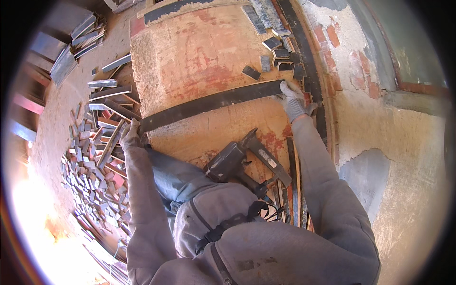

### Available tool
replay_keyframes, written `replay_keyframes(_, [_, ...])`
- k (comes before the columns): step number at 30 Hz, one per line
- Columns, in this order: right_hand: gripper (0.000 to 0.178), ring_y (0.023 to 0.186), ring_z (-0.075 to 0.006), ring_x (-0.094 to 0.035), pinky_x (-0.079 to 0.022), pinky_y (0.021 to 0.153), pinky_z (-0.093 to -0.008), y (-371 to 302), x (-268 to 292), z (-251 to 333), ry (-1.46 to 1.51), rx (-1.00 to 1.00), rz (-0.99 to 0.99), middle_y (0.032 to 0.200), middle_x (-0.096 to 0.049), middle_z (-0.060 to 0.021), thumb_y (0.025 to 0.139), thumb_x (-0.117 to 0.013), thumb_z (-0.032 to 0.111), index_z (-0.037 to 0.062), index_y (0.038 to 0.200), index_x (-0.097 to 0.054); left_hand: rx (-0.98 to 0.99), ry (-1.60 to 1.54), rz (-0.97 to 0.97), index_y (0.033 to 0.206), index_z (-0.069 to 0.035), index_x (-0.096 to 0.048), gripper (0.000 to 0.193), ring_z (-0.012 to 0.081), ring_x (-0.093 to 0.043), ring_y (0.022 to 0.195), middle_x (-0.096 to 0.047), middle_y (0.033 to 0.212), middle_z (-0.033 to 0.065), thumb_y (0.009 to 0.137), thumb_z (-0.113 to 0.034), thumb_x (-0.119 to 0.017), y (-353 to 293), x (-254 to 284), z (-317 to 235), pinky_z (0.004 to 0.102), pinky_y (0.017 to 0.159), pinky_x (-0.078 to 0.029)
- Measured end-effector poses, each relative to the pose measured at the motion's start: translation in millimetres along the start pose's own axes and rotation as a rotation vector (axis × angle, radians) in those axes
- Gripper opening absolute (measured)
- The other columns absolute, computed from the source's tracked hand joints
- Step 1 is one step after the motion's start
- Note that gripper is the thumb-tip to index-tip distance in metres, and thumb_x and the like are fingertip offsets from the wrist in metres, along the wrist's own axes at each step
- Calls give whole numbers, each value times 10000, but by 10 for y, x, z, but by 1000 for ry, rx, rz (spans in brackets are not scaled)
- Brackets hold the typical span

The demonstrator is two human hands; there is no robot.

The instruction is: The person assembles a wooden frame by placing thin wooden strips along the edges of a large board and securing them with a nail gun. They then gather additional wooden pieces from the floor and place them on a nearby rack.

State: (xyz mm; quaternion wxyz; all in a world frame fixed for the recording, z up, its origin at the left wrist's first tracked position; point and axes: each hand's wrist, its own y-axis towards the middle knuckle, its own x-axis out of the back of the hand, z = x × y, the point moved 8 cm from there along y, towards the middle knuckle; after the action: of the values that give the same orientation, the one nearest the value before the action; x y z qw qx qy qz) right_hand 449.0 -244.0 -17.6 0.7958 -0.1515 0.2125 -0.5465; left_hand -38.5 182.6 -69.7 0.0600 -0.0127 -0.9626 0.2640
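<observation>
A long black-faced wooden strip (213, 105) lies slantwise across the worn wooden board (199, 52) in front of me. At its left end is my gloved left hand (130, 134), with fingers closed at the strip's tip. My gloved right hand (291, 99) grips the right end, thumb on the upper face and the other fingers partly hidden. Closer to my body, a black nail gun (232, 159) lies on the board, its long magazine pointing to the lower right.
Small black-faced wood offcuts (280, 54) and several longer strips (259, 16) lie along the board's right side, beside a peeling wall (361, 118). A large heap of wood scraps (95, 166) covers the floor at left. Narrow strips (297, 190) lie below my right forearm.
</observation>
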Motion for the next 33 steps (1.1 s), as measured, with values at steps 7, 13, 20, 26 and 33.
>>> replay_keyframes(7, [305, 894, -192, -740, -659, 716, -329, -101, -123, 14, -167, 89, -117, 1109, -741, -105, 1024, -707, 195, 12, 1268, -694, -72, 12, -116, 920, -39, -754, 252, 139, -644, 647, -720, 811, 46, 971, -283, -789, -292, -54, -60, 289, 518, -524])
replay_keyframes(13, [327, 862, -154, -702, -653, 703, -317, -153, -271, -55, -212, 135, -118, 1056, -732, -58, 1005, -732, 200, -10, 1255, -704, -109, 110, -55, 1157, 26, -742, 313, 181, -735, 813, -771, 1004, 119, 899, -118, -846, -492, -67, -56, 293, 669, -633])
replay_keyframes(20, [334, 855, -109, -667, -564, 766, -266, -628, 80, -118, -374, 168, -196, 1027, -744, -44, 950, -789, 149, -65, 1199, -726, -86, 207, -12, 1170, 26, -749, 321, 187, -740, 909, -763, 1059, 126, 892, -104, -842, -621, 289, -9, 302, 745, -653])
replay_keyframes(26, [378, 934, -135, -683, -560, 858, -269, -852, 253, -287, -435, 163, -220, 1086, -757, -81, 937, -804, 117, -78, 1245, -702, -111, 259, 30, 1116, -14, -776, 240, 172, -730, 867, -769, 1016, 88, 891, -75, -832, -684, 428, 90, 310, 738, -641])
replay_keyframes(33, [335, 1022, -150, -679, -537, 941, -283, -872, 170, -239, -417, 233, -138, 1140, -757, -103, 957, -767, 83, -66, 1249, -697, -72, 244, 1, 1129, -20, -775, 244, 188, -728, 884, -758, 1050, 103, 899, -78, -829, -646, 491, 168, 315, 776, -641])
